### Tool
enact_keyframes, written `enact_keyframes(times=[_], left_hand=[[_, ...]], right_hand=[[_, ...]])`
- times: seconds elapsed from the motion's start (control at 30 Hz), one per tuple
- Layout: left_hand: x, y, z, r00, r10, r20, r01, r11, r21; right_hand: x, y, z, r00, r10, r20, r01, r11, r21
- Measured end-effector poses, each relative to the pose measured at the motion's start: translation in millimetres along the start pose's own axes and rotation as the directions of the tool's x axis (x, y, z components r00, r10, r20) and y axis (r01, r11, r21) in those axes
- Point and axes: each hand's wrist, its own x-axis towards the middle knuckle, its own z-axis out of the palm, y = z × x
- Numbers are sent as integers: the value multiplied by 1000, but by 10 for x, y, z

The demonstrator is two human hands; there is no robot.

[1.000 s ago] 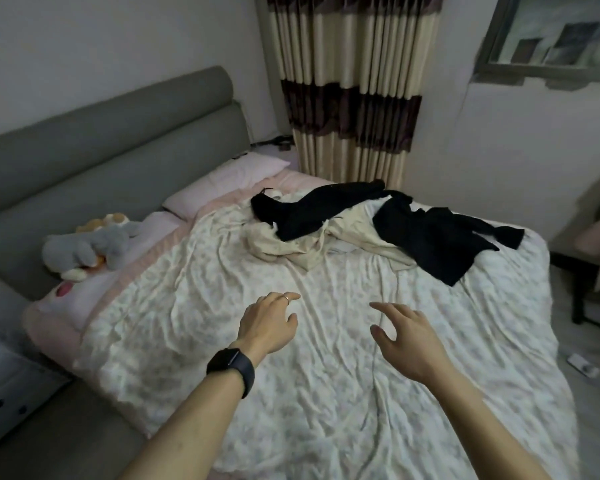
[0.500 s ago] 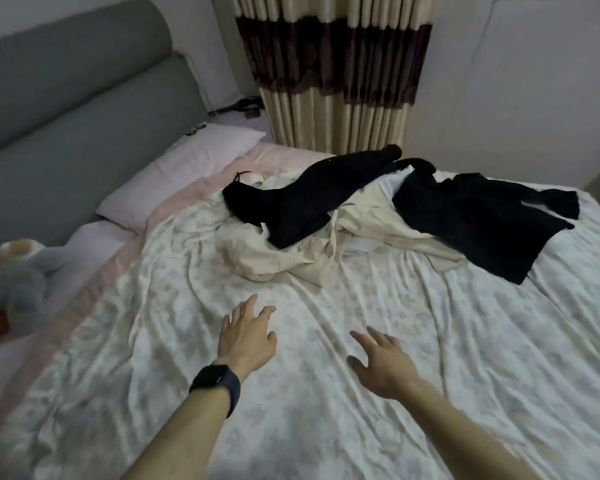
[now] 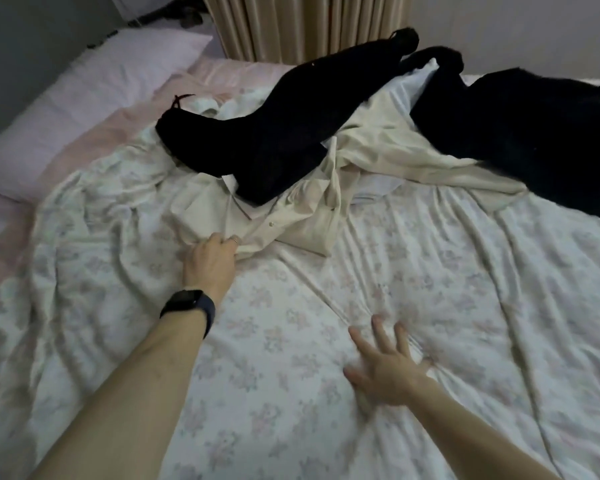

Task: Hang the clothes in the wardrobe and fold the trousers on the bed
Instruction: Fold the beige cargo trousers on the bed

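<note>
At the left edge of the frame a pale pillow (image 3: pixel 84 109) is lying at the head of the bed (image 3: pixel 222 74), with no clothing on it. Just right of that, in the middle left, the left hand (image 3: pixel 210 261), with a dark watch (image 3: pixel 187 306) on its wrist, is reaching forward. Its fingers (image 3: pixel 222 241) are curling tight onto the near edge of the cream shirt (image 3: pixel 291 216) and pinching the cloth.

The shirt is lying crumpled in the centre of the frame. A long black garment (image 3: pixel 284 133) is draping across its upper part toward the curtain (image 3: pixel 291 26) at the top. That piece may be the trousers, though its shape is too bunched to be sure.

In the lower centre the right hand (image 3: pixel 385 372) is pressing flat on the floral sheet (image 3: pixel 482 306), its fingers (image 3: pixel 378 325) spread apart and holding nothing; it is somewhat blurred. In the upper right a second black garment (image 3: pixel 520 133) is sprawling over the far end of the shirt.

As a judgement, the task is only starting. Every garment in view is lying loose in one overlapping heap on the bed, nothing looks folded, and no wardrobe or hanger is showing. The shirt is the first piece being taken up. Separating the pile, hanging the clothes and folding the trousers are all left to do.
</note>
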Motion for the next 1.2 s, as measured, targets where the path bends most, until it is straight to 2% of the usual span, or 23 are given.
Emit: enact_keyframes(times=[0.07, 0.17, 0.23, 0.3, 0.37, 0.4, 0.47, 0.53, 0.6, 0.67, 0.73, 0.8, 1.0, 1.13, 1.2], left_hand=[[-148, 115, -110, 1000, -8, 24, 12, 991, -136], [-484, 354, -399, 995, 82, 56, -61, 949, -310], [-793, 477, -729, 993, 102, 66, -63, 897, -437], [-1107, 609, -1056, 993, 105, 57, -58, 842, -536], [-1400, 805, -1340, 988, 130, 78, -57, 795, -604], [-1556, 938, -1486, 981, 167, 96, -68, 767, -638], [-1973, 1294, -1839, 961, 239, 138, -73, 704, -706], [-2403, 1655, -2063, 939, 300, 170, -82, 673, -735], [-2882, 1999, -2222, 923, 334, 191, -97, 682, -725], [-3314, 2304, -2270, 909, 359, 213, -109, 696, -710], [-3857, 2621, -2322, 886, 391, 248, -124, 716, -687], [-4248, 2830, -2235, 857, 401, 323, -89, 733, -675], [-5387, 3345, -1784, 776, 377, 507, -42, 832, -553], [-5969, 3628, -1506, 666, 397, 631, -32, 861, -508], [-6169, 3723, -1366, 610, 381, 694, -11, 880, -474]], right_hand=[[-21, 4, -82, 1000, -4, 22, 4, 1000, 7], [-141, -28, -282, 997, -4, 73, -2, 997, 75], [-528, -112, -513, 996, -31, 89, 9, 971, 239], [-991, -138, -664, 997, -18, 70, -24, 832, 554], [-1434, -129, -755, 998, 34, 46, -57, 550, 833], [-1588, -94, -747, 998, 63, -6, -22, 427, 904], [-2031, 9, -819, 975, 135, -176, 124, 324, 938], [-2440, 131, -910, 951, 145, -272, 233, 240, 942], [-2908, 303, -977, 942, 136, -307, 276, 208, 939], [-3266, 535, -940, 918, 186, -351, 304, 241, 922], [-3614, 904, -700, 876, 252, -412, 302, 379, 875], [-3894, 1225, -396, 875, 265, -406, 274, 420, 865], [-4681, 2283, 985, 910, 330, -250, 126, 355, 926], [-4991, 2657, 1764, 918, 372, -140, 18, 313, 949], [-5050, 2837, 2093, 933, 361, -1, -86, 225, 971]])
